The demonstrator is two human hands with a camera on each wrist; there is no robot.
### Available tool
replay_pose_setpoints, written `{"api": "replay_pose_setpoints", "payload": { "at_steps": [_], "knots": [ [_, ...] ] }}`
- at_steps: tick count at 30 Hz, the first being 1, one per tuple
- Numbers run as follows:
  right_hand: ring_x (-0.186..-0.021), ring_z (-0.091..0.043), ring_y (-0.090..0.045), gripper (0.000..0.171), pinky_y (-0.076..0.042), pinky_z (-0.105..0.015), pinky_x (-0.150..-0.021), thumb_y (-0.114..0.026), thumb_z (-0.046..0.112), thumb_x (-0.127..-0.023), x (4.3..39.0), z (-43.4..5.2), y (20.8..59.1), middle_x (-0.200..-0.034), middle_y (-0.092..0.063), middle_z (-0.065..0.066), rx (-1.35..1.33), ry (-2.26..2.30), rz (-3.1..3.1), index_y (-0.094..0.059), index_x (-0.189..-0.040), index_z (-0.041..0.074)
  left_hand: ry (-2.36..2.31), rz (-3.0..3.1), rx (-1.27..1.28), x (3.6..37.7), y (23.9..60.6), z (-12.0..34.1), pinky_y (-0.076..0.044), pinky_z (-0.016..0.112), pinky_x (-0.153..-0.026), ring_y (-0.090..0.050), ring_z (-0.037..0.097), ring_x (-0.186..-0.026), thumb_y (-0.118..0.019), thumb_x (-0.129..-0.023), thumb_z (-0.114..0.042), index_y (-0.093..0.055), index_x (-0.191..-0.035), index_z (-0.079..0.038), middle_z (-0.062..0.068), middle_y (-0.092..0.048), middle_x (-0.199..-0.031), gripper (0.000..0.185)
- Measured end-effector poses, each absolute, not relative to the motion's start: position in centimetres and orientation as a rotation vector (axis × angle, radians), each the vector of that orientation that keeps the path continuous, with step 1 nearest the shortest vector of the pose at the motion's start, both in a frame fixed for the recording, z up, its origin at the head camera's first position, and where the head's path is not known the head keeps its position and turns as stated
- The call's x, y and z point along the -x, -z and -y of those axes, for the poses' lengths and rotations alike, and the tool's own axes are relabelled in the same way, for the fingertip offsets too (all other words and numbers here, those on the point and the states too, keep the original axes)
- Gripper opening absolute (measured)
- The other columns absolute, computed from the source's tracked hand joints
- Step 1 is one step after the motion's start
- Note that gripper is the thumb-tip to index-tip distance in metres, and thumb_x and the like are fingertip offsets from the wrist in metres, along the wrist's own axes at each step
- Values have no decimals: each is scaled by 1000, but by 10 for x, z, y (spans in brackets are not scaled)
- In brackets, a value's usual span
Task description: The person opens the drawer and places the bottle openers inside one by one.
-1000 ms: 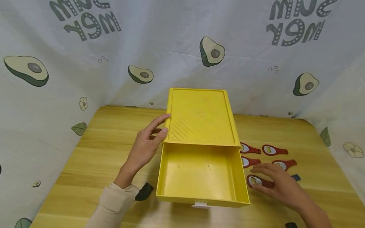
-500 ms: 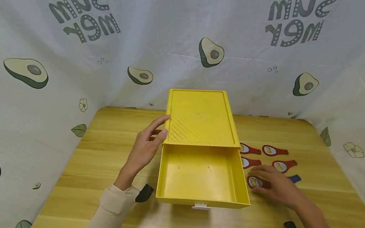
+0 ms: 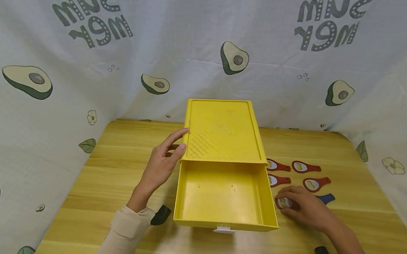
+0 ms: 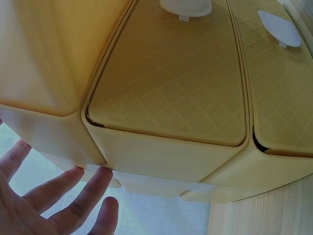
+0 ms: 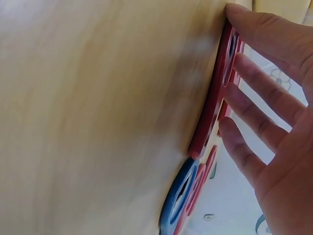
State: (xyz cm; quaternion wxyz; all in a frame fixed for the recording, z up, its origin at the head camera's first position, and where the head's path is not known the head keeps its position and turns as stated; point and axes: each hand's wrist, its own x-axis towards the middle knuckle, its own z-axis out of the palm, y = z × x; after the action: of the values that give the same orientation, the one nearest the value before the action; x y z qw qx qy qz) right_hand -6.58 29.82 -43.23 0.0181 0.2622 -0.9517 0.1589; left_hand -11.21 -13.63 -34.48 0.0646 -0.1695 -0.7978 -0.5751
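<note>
A yellow drawer cabinet (image 3: 225, 131) stands mid-table, its top drawer (image 3: 196, 223) pulled out and bare inside. My left hand (image 3: 159, 166) rests its fingertips against the cabinet's left side, fingers spread. In the left wrist view, two closed lower drawers (image 4: 171, 73) show white handles. Right of the cabinet, my right hand (image 3: 307, 208) reaches down over a red bottle opener (image 3: 282, 203) lying flat on the table. Thumb and index finger pinch the edges of its oval head; the palm hides its handle in the head view. The other fingers stay loosely extended in the right wrist view.
More red bottle openers (image 3: 305, 167) lie in rows behind the right hand, some partly hidden by the cabinet. A blue bottle opener (image 3: 326, 198) lies just beyond the knuckles. Patterned white cloth (image 3: 189, 36) hangs around the wooden table (image 3: 119, 157).
My right hand has shifted slightly left and closed in around the red bottle opener's head, uncovering more of the blue one. The left hand and cabinet have kept their places.
</note>
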Motion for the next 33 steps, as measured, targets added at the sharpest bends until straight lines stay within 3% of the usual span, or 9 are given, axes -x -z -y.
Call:
{"api": "replay_pose_setpoints", "payload": {
  "at_steps": [13, 22, 33],
  "knots": [
    [-101, -17, -60, 30, -51, -34, -76, -84, 16, -79, 68, -295, 431, -116, -68, 2, -788, -509, 2979, -74, -107, 23, 1739, 2388, 520, 112, 345, 136, -53, 44, -91, -65, 24, -116, -52, -105, -28, -52, -145, -31, -7, -49, -152, 41],
    [-98, -17, -60, 26, -53, -35, -75, -85, 20, -78, 66, -290, 431, -110, -66, 5, -745, -497, 2924, -74, -102, 24, 1729, 2409, 524, 113, 347, 137, -52, 45, -91, -65, 23, -115, -52, -105, -31, -51, -145, -35, -10, -48, -151, 40],
    [-96, -21, -59, 36, -54, -44, -74, -90, 14, -69, 66, -283, 425, -109, -69, -3, -760, -496, 2739, -76, -101, 15, 1744, 2422, 525, 114, 343, 139, -53, 43, -89, -65, 22, -114, -53, -104, -33, -51, -145, -35, -8, -49, -151, 41]
  ]
}}
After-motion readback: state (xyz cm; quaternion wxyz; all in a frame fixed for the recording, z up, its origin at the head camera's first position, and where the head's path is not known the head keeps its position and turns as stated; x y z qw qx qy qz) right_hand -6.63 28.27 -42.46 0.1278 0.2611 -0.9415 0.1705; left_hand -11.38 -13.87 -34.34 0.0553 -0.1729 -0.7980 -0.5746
